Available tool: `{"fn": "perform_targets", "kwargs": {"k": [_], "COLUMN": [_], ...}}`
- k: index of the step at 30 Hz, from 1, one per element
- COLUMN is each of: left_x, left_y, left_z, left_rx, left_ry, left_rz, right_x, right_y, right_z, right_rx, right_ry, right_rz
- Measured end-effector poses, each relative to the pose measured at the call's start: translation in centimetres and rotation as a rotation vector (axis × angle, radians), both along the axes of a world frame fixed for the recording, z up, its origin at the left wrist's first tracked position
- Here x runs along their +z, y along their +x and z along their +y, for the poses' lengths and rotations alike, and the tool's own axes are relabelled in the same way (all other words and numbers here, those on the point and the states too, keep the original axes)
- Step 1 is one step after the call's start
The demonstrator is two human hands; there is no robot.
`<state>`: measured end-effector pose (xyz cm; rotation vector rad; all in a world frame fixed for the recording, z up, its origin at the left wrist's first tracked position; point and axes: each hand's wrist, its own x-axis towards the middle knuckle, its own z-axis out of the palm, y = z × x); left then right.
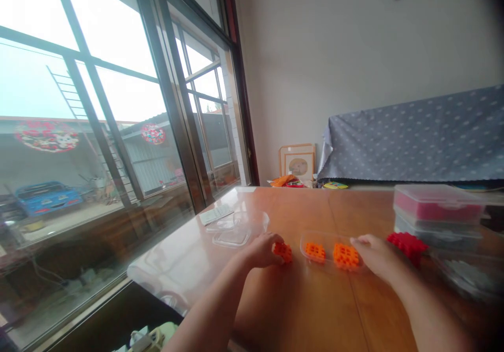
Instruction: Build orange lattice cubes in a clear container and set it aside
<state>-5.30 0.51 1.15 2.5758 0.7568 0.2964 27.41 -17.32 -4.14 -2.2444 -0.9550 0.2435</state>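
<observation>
My left hand [263, 249] rests on the wooden table [315, 310] with its fingers curled round a small orange lattice block [283, 251]. Just to its right lies a shallow clear plastic tray [305, 239] holding two more orange blocks [315, 251] [346, 256]. My right hand [378, 258] lies against the tray's right end, fingers bent over its rim beside the larger orange block. A red block piece [407, 244] sits just beyond my right hand.
Stacked clear lidded boxes [437, 213], one with red contents, stand at the right. Empty clear lids and a box [238, 228] lie at the far left of the table by the window. A covered sofa [413, 142] is behind.
</observation>
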Motion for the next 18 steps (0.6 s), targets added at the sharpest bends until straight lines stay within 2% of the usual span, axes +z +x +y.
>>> {"fn": "perform_targets", "kwargs": {"k": [12, 18], "left_x": [0.6, 1.9], "left_y": [0.2, 3.4], "left_z": [0.2, -1.2], "left_rx": [-0.01, -0.026], "left_ry": [-0.008, 0.04], "left_rz": [-0.086, -0.145], "right_x": [0.4, 1.0], "right_y": [-0.2, -0.8], "right_z": [-0.2, -0.4], "right_rx": [-0.019, -0.007], "right_ry": [0.0, 0.001], "right_rz": [0.023, 0.036]}}
